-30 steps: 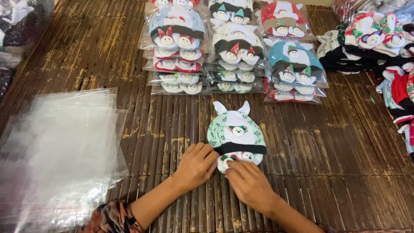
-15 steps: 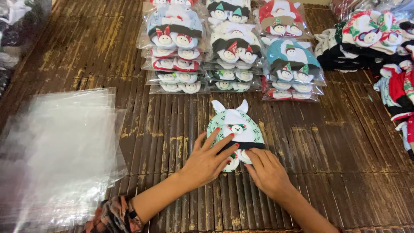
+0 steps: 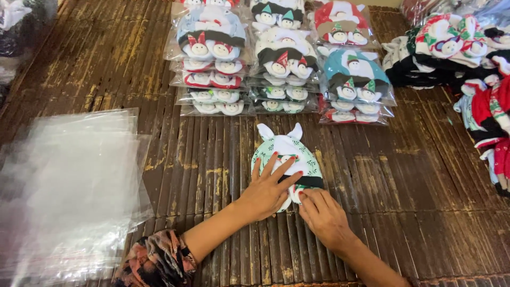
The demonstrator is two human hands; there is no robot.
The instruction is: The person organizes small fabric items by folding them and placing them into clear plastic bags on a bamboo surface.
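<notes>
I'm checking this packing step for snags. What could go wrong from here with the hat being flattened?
1. The left hand presses the hat while the right hand works its lower edge; on the ridged slat table the hat might fold unevenly.
2. The loose clear bags lie spread beside the left forearm; a sweep of the sleeve could scatter them.
3. The packed stacks sit just beyond the hat and could be nudged.

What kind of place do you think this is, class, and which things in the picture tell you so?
Probably a small packing spot for knitted baby hats. Bagged hats lie in rows on a slatted mat, empty clear bags are stacked to one side, and the left hand and right hand press down one unbagged hat.
</notes>
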